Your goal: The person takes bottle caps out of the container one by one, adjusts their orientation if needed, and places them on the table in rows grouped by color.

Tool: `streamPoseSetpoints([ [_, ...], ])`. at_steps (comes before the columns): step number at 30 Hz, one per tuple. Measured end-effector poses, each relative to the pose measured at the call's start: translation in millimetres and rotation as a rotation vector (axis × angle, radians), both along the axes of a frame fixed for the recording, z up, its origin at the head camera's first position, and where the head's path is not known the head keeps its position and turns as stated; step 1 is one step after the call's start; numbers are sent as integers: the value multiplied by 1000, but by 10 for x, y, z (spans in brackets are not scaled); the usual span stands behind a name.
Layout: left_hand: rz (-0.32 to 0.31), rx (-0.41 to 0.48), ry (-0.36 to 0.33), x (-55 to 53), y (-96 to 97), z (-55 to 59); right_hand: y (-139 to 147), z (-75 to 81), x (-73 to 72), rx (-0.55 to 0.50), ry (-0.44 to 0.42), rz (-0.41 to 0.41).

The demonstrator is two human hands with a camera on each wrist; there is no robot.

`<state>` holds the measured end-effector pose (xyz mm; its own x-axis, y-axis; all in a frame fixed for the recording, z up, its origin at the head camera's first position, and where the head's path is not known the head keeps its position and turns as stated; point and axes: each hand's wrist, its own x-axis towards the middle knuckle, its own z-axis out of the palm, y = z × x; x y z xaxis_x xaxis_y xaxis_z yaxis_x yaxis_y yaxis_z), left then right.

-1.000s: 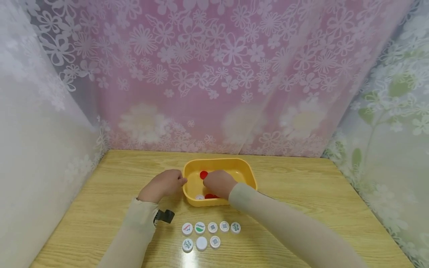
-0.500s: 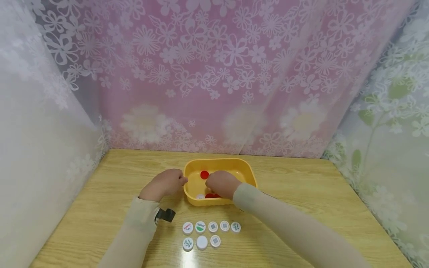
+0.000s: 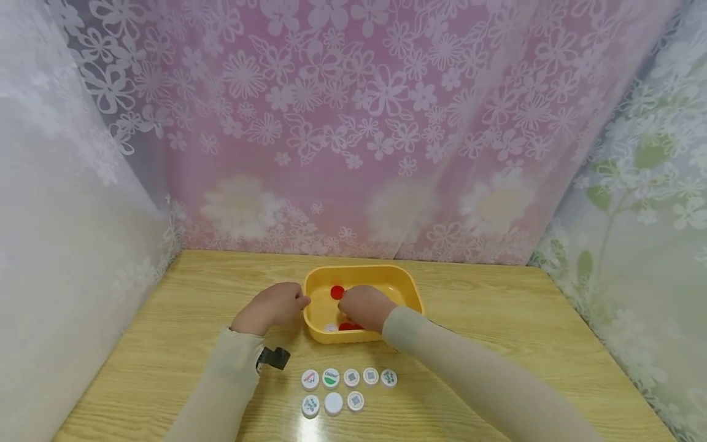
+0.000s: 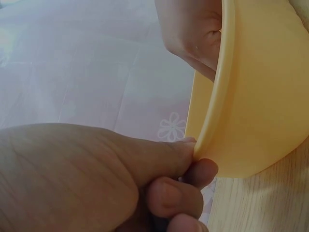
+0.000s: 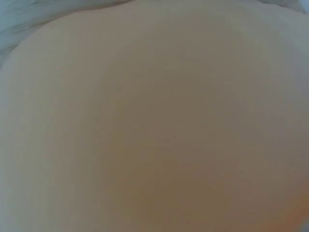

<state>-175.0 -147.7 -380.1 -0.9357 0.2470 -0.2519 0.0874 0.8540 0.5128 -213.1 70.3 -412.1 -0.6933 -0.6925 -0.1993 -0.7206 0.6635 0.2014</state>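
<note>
A yellow plastic tub (image 3: 361, 268) sits on the table. My left hand (image 3: 274, 305) pinches its left rim between thumb and fingers, as the left wrist view shows at the tub's wall (image 4: 270, 87). Down inside the tub is my right hand (image 3: 367, 309), curled, its fingertips hidden; I cannot tell whether they hold anything. A red bottle cap (image 3: 337, 292) lies just left of these fingers. Near the tub's front wall are more red caps (image 3: 346, 326) and a white cap (image 3: 330, 328). The right wrist view is filled by a blurred, close surface.
In front of the tub, white bottle caps stand in two rows: several in the back row (image 3: 351, 377) and three in the front row (image 3: 334, 403). A black wrist camera (image 3: 276, 357) hangs from the left sleeve. Flowered curtains (image 3: 353, 184) enclose the wooden table (image 3: 486, 307).
The right hand has shifted very slightly inside the tub. The left hand keeps its place at the rim, and the white caps on the table stay put.
</note>
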Motion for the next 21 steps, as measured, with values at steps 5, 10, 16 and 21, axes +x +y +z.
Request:
streamPoseSetpoints([
  [5,-5,-2,3,-1,3,-17,50,-4,-111,-103,-112,-118],
  [10,-1,0,-1,-3,4,-44,157,158,-89,-140,-78,-93],
  [16,-4,11,-10,-4,9,-50,391,413,352,-405,64,50],
  [21,9,20,-10,-26,-8,-44,599,407,813,-485,106,168],
])
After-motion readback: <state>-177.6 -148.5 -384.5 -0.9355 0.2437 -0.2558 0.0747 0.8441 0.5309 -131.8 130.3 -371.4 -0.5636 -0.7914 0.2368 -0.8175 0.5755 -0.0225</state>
